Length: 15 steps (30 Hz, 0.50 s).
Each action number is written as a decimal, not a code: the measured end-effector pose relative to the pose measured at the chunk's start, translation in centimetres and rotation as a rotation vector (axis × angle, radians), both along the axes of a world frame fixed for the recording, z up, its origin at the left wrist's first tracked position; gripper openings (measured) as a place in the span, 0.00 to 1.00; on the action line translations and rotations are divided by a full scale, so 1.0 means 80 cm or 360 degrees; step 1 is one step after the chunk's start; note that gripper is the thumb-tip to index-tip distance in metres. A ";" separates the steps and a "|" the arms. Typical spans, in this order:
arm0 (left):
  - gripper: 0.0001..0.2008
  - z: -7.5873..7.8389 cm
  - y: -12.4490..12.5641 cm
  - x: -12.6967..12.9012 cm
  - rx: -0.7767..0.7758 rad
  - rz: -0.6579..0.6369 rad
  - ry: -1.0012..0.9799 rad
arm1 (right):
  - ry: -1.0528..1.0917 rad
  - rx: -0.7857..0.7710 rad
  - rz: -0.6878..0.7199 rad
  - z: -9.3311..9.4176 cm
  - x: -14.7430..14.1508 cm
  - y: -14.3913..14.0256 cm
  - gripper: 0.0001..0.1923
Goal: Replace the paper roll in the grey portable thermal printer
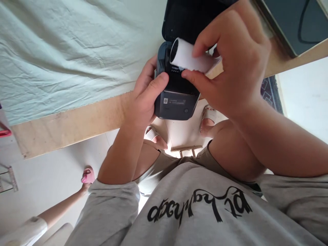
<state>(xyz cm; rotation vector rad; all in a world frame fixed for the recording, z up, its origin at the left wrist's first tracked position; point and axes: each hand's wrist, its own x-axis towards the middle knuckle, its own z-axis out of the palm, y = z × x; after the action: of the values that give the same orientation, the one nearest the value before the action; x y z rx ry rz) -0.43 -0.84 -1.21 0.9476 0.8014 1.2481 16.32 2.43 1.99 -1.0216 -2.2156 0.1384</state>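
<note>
A small black label printer (176, 102) is held up over the table's front edge, its dark lid (191, 20) swung open away from me. My left hand (147, 92) grips the printer's left side, the thumb resting on its top rim. Between the thumb and fingers of my right hand (230, 58) is a white paper roll (188, 54), tilted above the printer's open compartment. The dark hollow core of the roll faces left. Part of the roll's right end is hidden behind my fingers. Whether the roll touches the compartment, I cannot tell.
A pale green cloth (77, 51) covers the wooden table (71, 131). At the upper right lies a dark flat panel (294, 24) with a cable on it. Below are my sandalled feet and a wooden rung (186, 148). Another person's leg with a pink slipper (88, 175) shows at lower left.
</note>
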 end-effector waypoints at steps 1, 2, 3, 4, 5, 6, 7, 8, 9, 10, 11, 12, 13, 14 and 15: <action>0.12 0.000 0.000 0.001 -0.0004 0.0024 -0.0005 | -0.0042 -0.0076 0.0011 0.001 -0.001 -0.001 0.07; 0.12 0.000 0.000 0.001 0.0008 0.0028 -0.0005 | -0.0085 -0.0159 0.0028 0.001 -0.002 -0.002 0.06; 0.13 0.000 0.000 0.001 0.0033 0.0017 -0.0003 | -0.0129 -0.0233 0.0060 0.002 -0.003 -0.003 0.06; 0.15 0.000 0.000 0.001 0.0057 -0.0003 0.0001 | -0.0167 -0.0281 0.0091 0.003 -0.003 -0.004 0.07; 0.15 0.000 0.001 0.001 0.0066 -0.0016 0.0007 | -0.0194 -0.0299 0.0109 0.003 -0.003 -0.005 0.08; 0.13 -0.001 0.002 0.001 0.0057 -0.0009 0.0013 | -0.0214 -0.0287 0.0116 0.004 -0.003 -0.006 0.08; 0.11 -0.001 0.002 0.000 0.0051 -0.0006 0.0020 | -0.0220 -0.0238 0.0104 0.004 -0.002 -0.008 0.09; 0.11 -0.001 0.003 -0.001 0.0054 -0.0010 0.0022 | -0.0219 -0.0175 0.0070 0.004 -0.001 -0.010 0.09; 0.12 -0.002 0.003 -0.001 0.0074 -0.0026 0.0017 | -0.0210 -0.0112 0.0035 0.004 0.000 -0.012 0.09; 0.15 -0.003 0.003 -0.001 0.0086 -0.0038 0.0000 | -0.0193 -0.0051 0.0022 0.003 0.001 -0.014 0.08; 0.19 -0.004 0.003 -0.001 0.0106 -0.0046 -0.0028 | -0.0182 -0.0008 0.0047 0.003 0.002 -0.017 0.07; 0.24 -0.005 0.003 -0.001 0.0118 -0.0039 -0.0050 | -0.0175 0.0020 0.0101 0.001 0.003 -0.019 0.06; 0.27 -0.006 0.002 0.000 0.0110 -0.0019 -0.0050 | -0.0169 0.0028 0.0178 0.000 0.005 -0.020 0.05; 0.28 -0.006 0.001 0.000 0.0085 0.0014 -0.0028 | -0.0166 0.0018 0.0265 -0.001 0.007 -0.022 0.05; 0.28 -0.005 0.000 0.001 0.0061 0.0041 0.0009 | -0.0160 0.0002 0.0350 -0.002 0.009 -0.023 0.05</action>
<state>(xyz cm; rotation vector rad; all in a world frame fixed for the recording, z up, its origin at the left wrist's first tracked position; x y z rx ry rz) -0.39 -0.80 -1.62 0.9751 0.7989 1.2872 17.02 0.61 1.87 -0.7975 -2.4157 0.1867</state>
